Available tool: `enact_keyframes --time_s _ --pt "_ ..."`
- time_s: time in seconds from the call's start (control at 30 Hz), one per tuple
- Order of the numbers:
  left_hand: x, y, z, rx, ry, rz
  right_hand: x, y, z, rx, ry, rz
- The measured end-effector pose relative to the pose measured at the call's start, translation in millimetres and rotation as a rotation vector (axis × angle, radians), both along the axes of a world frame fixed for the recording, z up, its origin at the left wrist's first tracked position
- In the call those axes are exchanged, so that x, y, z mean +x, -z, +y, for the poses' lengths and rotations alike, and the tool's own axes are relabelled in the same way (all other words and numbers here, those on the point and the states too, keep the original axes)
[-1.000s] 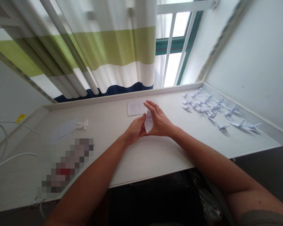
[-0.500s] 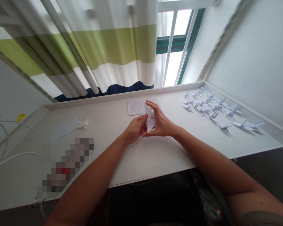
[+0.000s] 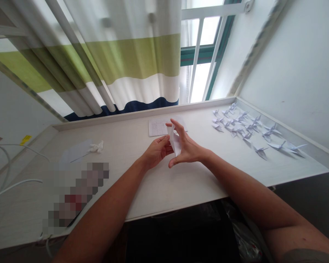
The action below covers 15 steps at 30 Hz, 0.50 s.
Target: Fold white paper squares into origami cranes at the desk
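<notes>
A folded piece of white paper (image 3: pixel 176 143) is upright above the middle of the desk. My left hand (image 3: pixel 157 150) pinches its left side between thumb and fingers. Around the right side of the paper curves my right hand (image 3: pixel 190 148), its thumb spread well away from the fingers. The right fingertips are by the paper's top edge; whether they touch it I cannot tell. Behind the hands lies a printed sheet or booklet (image 3: pixel 157 128), partly covered by them.
Several folded paper cranes (image 3: pixel 246 124) stand at the desk's right end. On the left are crumpled tissue (image 3: pixel 96 147), a flat clear-looking sheet (image 3: pixel 74 151), a blurred-out object (image 3: pixel 79 197) and white cables (image 3: pixel 19 182). A raised rim (image 3: pixel 120 118) borders the white desk (image 3: pixel 178 190).
My right thumb has moved away from the paper's lower end, and the right hand has spread wider. The left hand keeps its pinch. The view has tilted up slightly.
</notes>
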<state>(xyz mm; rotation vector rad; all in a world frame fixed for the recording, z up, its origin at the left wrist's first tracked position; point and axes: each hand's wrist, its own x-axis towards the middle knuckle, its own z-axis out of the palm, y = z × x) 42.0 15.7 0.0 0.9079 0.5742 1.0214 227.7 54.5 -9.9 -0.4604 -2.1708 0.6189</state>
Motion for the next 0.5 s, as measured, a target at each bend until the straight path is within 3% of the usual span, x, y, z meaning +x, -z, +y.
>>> enact_keyframes --time_s 0.3,0.5 --pt "-1.2 1.0 0.1 -0.012 -0.011 0.056 -0.3 -1.0 -2.3 -0.287 -0.083 0.011" --pt "-4.7 4.3 5.1 0.014 -0.060 0.099 -0.2 -2.0 -1.2 -0.290 -0.072 0.048"
